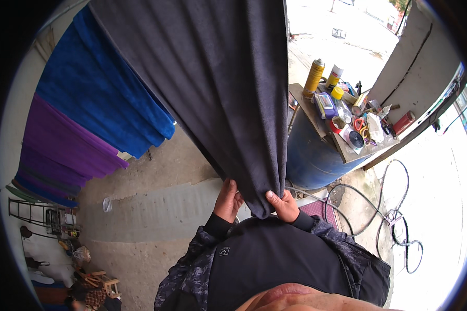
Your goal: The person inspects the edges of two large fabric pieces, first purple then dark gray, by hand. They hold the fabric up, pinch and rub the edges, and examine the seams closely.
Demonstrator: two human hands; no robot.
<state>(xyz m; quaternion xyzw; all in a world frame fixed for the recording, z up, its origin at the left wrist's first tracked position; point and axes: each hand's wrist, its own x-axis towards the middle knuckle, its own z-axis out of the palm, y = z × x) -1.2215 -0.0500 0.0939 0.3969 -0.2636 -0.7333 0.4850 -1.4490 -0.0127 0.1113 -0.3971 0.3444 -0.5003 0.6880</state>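
A long dark grey cloth [218, 93] hangs down in front of me from the top of the head view, its soft folds narrowing toward my waist. My left hand [228, 201] is closed at the left edge of its lower end, with the fingertips partly behind the fabric. On the opposite edge, my right hand [284, 206] pinches the cloth, thumb on top and fingers hidden behind. Between the two hands the lower end is gathered into a rounded fold close to my jacket.
Blue cloth [104, 88] and purple cloth [67, 140] hang at the left. Right of me, a board [321, 124] crowded with spray cans, scissors and tape rests on a blue barrel [314, 160]. A black hose [381, 207] lies coiled on the ground. A wooden stool [108, 284] stands lower left.
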